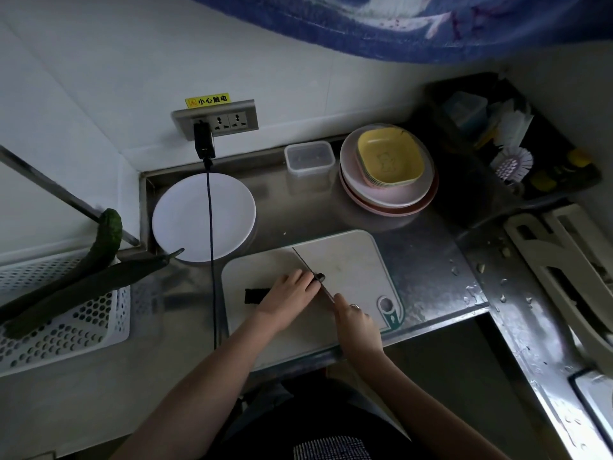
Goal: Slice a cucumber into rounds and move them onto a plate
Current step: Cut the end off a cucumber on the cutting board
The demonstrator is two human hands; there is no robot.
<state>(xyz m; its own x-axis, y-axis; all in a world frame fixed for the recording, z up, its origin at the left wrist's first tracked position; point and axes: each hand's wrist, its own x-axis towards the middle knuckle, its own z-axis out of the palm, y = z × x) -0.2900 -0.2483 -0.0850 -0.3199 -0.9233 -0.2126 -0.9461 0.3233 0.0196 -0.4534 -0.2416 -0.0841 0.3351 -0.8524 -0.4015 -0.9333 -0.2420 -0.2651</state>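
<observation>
Yellow warning sticker [207,100] on the wall just above the grey socket strip [215,120], black characters reading 小心触电, small round warning symbol at its left end, too small to make out; yellow dish [390,159] has an embossed figure in its base, not legible as text

Hanging cable [211,234] across plate [185,224], seemingly.

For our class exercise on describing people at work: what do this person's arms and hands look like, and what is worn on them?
Both forearms are bare, with no sleeves in view. The left hand wears nothing that shows. The right hand has a small metallic ring on one finger. No gloves, watch or wristband show on either arm.
</observation>
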